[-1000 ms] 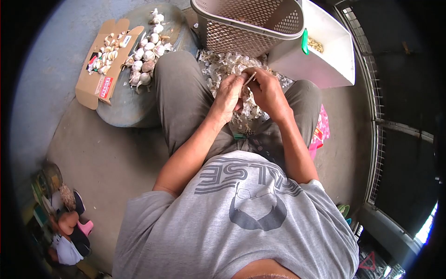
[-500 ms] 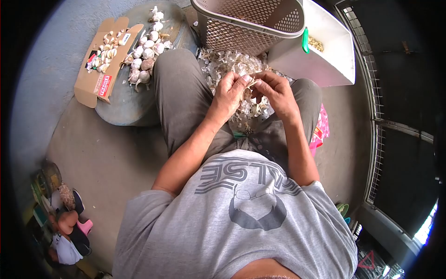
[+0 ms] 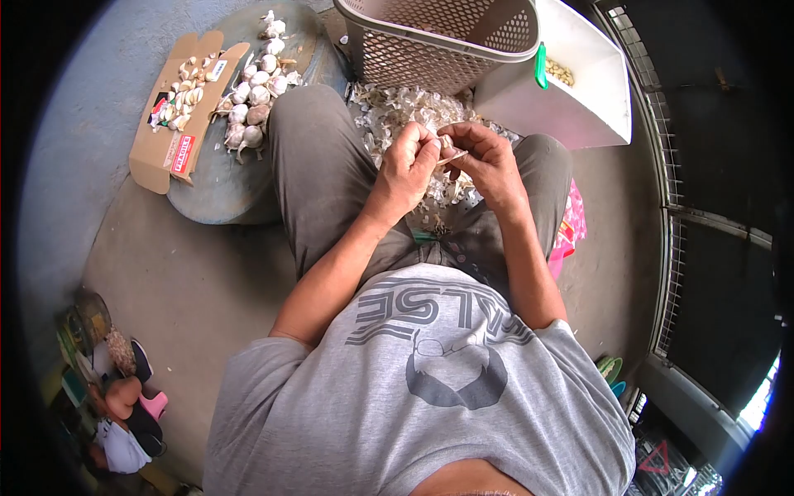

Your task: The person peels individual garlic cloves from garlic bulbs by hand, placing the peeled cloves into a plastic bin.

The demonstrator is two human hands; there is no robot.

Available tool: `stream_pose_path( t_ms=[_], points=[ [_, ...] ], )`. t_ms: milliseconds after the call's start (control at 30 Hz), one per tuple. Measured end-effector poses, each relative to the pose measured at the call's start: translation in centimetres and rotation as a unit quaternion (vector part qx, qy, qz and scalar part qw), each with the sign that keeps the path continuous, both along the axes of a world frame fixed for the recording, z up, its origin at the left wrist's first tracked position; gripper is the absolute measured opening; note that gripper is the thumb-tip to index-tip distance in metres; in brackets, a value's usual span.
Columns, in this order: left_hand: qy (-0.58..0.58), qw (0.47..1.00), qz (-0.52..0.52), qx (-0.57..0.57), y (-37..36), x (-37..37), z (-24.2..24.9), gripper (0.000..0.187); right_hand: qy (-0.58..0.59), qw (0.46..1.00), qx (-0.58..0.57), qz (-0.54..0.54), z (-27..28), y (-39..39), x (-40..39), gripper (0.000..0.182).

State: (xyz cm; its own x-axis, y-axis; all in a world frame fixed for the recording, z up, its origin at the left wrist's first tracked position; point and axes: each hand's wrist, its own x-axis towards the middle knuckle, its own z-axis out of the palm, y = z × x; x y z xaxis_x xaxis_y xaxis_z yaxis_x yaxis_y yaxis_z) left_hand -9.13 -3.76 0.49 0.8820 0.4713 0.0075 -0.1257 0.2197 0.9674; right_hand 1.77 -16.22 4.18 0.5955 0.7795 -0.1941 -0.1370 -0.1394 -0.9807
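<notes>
Over a pile of papery garlic skins (image 3: 413, 107) between my knees, both hands work close together. Fingers of my right hand (image 3: 492, 169) are closed on a partly broken garlic bulb (image 3: 447, 147) with loose skin hanging from it. Just left of it is my left hand (image 3: 403, 172), thumb and fingers pinched together at the garlic's edge; whatever is in that pinch is too small to make out. Whole garlic bulbs (image 3: 251, 114) lie on a round bluish stool (image 3: 211, 198) to the left. Beside them, loose cloves (image 3: 184, 106) rest on an opened cardboard box (image 3: 157, 153).
A perforated grey-brown plastic basket (image 3: 413, 62) stands beyond the skins. Right of it is a white foam box (image 3: 571, 107) with peeled cloves (image 3: 560, 73) inside and a green-handled tool (image 3: 541, 66) at its rim. Another person (image 3: 124, 413) is at the lower left.
My hands have shifted slightly apart, the left one turning a little. The garlic between them shows more clearly in the right fingers. The view has moved slightly.
</notes>
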Motion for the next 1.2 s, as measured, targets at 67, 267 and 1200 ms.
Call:
stream_pose_path(
  t_ms=[67, 267, 1200],
  points=[
    [-0.002, 0.997, 0.012, 0.077, 0.0, 0.1, -0.7, 0.012, 0.006, 1.0, 0.019, -0.002, 0.1, -0.1, -0.1, 0.023],
    [0.021, 0.999, -0.027, 0.006, 0.3, -0.1, -1.4, 0.013, 0.031, 0.998, 0.054, -0.025, -1.0, -0.8, 0.9, 0.017],
    [0.028, 0.988, -0.022, 0.151, 0.1, -0.5, 0.7, 0.027, 0.034, 0.999, 0.033, -0.017, 0.5, -0.2, -0.9, 0.013]
  ],
)
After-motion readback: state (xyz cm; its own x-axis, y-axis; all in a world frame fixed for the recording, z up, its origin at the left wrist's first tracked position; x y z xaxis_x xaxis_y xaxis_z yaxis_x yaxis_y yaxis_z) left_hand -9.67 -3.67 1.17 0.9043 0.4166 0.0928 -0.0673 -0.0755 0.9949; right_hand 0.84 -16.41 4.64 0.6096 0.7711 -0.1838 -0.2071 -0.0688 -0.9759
